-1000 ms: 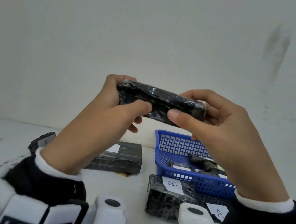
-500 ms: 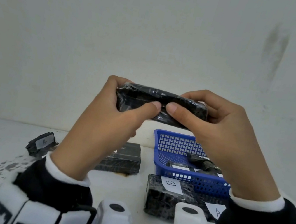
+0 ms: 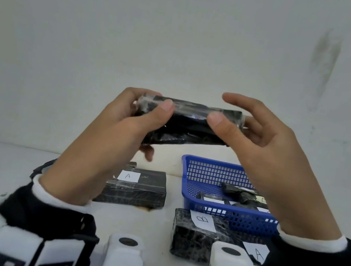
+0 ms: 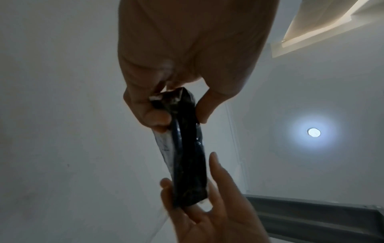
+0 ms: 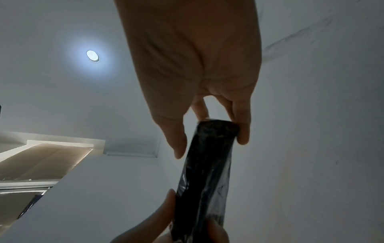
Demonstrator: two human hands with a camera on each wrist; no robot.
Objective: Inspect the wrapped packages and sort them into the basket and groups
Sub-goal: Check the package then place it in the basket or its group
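I hold a long package wrapped in black film (image 3: pixel 189 123) level in the air above the table. My left hand (image 3: pixel 149 105) grips its left end, thumb on the near face and fingers behind. At the right end my right hand (image 3: pixel 235 124) pinches it between thumb and back fingers, with the index finger lifted clear above. In the left wrist view the package (image 4: pixel 189 156) runs from my left hand (image 4: pixel 180 111) to the other hand's fingers. The right wrist view shows its dark end (image 5: pixel 207 164) between thumb and fingers of my right hand (image 5: pixel 209 136). I see no label on it.
A blue mesh basket (image 3: pixel 210 168) at the right of the white table holds several small wrapped packages (image 3: pixel 240 195). A flat package labelled A (image 3: pixel 138 186) lies at centre and one labelled B (image 3: pixel 195 235) in front of the basket. Another A label (image 3: pixel 257 253) shows beside it.
My thumbs, which met at the package's middle, have moved apart. The right index finger has lifted off. The package has turned, so a broader face shows toward me.
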